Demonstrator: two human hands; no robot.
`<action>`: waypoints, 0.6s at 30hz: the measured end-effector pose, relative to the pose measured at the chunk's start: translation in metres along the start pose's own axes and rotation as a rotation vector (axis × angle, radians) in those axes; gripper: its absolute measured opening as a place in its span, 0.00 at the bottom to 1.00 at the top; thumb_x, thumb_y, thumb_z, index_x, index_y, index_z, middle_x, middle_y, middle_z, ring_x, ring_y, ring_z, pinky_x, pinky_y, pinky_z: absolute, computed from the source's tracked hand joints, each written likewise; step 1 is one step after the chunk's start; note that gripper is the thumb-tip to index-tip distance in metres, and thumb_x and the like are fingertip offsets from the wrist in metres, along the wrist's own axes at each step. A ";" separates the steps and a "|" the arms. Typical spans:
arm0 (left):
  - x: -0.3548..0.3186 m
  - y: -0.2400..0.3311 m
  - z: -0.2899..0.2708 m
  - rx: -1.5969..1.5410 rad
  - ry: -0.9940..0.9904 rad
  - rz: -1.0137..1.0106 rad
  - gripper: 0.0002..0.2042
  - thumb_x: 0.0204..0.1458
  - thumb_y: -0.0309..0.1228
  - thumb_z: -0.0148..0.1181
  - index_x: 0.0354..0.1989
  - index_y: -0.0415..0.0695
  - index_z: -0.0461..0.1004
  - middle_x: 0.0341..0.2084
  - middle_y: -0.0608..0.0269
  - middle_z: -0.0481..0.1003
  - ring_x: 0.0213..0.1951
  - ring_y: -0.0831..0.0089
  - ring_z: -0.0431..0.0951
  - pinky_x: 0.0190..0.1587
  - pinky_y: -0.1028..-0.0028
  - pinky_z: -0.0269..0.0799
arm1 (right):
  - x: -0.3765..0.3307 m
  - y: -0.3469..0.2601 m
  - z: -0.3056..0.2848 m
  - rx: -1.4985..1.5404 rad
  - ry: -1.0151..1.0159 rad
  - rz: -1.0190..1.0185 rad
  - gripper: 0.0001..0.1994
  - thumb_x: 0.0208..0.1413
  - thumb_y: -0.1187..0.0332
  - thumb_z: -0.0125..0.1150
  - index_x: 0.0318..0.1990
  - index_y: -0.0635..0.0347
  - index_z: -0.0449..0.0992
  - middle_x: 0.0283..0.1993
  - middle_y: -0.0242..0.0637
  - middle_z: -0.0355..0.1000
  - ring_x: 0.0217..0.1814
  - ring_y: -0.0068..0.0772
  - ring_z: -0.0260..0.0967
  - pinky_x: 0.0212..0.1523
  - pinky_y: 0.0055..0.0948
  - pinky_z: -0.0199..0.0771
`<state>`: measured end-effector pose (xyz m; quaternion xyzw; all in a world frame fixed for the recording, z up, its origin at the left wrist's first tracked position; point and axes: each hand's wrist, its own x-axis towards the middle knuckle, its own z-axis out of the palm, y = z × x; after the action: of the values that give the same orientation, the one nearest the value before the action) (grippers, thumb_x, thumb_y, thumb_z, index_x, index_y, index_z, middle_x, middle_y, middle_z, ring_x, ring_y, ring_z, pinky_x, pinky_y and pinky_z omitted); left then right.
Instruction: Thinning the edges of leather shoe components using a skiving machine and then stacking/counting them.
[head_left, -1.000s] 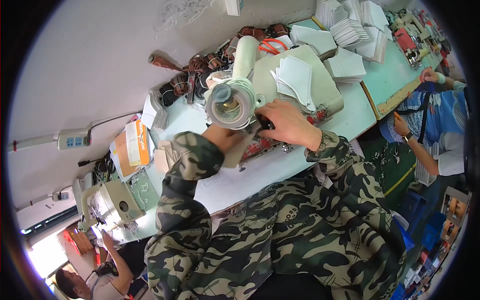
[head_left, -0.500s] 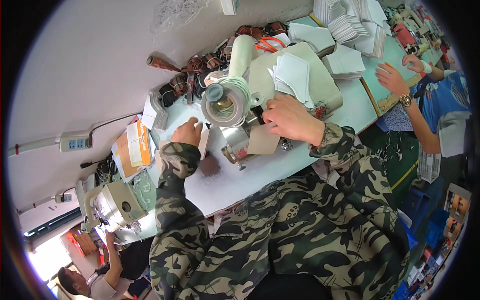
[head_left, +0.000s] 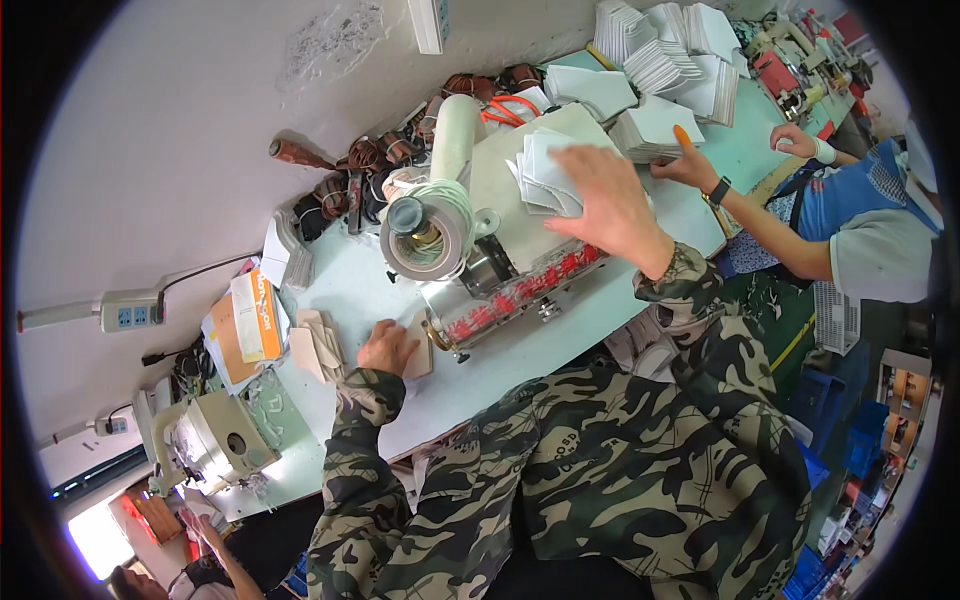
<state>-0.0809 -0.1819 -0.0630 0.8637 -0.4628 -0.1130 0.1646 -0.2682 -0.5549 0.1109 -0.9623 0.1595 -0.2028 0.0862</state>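
Note:
My left hand (head_left: 388,348) is on the pale table beside the machine, its bent fingers closed on the edge of a flat beige piece (head_left: 419,346). A small stack of beige pieces (head_left: 315,345) lies left of it. My right hand (head_left: 610,205) hangs over the machine's bed with fingers stretched out and somewhat blurred, holding nothing visible. Its fingertips are next to a fanned stack of white pieces (head_left: 543,175); whether they touch is unclear. Between my hands stands the beige machine (head_left: 455,135), with a round cup-like top and a red-smeared front bar (head_left: 520,295).
Tall stacks of white pieces (head_left: 655,125) stand at the back right. A co-worker's hand (head_left: 690,165) reaches in beside them. Orange-handled scissors (head_left: 510,108) and brown bundles (head_left: 365,152) line the wall. Another machine (head_left: 215,430) stands at left, near a second person.
My right hand has left the beige piece at the machine's front and moved up to the white stack. My left hand has come down nearer me. The co-worker's hand has moved toward the stacks.

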 end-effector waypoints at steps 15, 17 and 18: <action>0.019 0.005 -0.048 -0.218 -0.131 -0.034 0.09 0.45 0.31 0.66 0.33 0.41 0.77 0.24 0.61 0.76 0.27 0.69 0.78 0.32 0.73 0.73 | -0.004 -0.040 0.010 0.408 -0.131 0.007 0.34 0.44 0.56 0.68 0.58 0.61 0.65 0.47 0.45 0.71 0.47 0.46 0.71 0.44 0.40 0.70; 0.017 0.010 -0.088 -1.026 -0.517 -0.307 0.09 0.51 0.29 0.61 0.35 0.36 0.77 0.26 0.63 0.79 0.29 0.81 0.75 0.33 0.77 0.70 | -0.020 -0.067 0.009 0.735 -0.318 0.074 0.20 0.48 0.57 0.66 0.45 0.60 0.74 0.35 0.41 0.75 0.34 0.46 0.74 0.34 0.38 0.72; 0.039 0.034 -0.106 -1.033 -0.536 -0.239 0.09 0.51 0.29 0.61 0.35 0.36 0.77 0.26 0.63 0.79 0.29 0.81 0.75 0.33 0.77 0.70 | -0.029 -0.073 -0.004 0.682 -0.283 0.097 0.20 0.48 0.57 0.66 0.45 0.60 0.74 0.35 0.41 0.75 0.34 0.46 0.74 0.34 0.38 0.72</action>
<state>-0.0490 -0.2131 0.0457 0.6592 -0.2727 -0.5555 0.4272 -0.2748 -0.4776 0.1204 -0.8883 0.1145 -0.1048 0.4323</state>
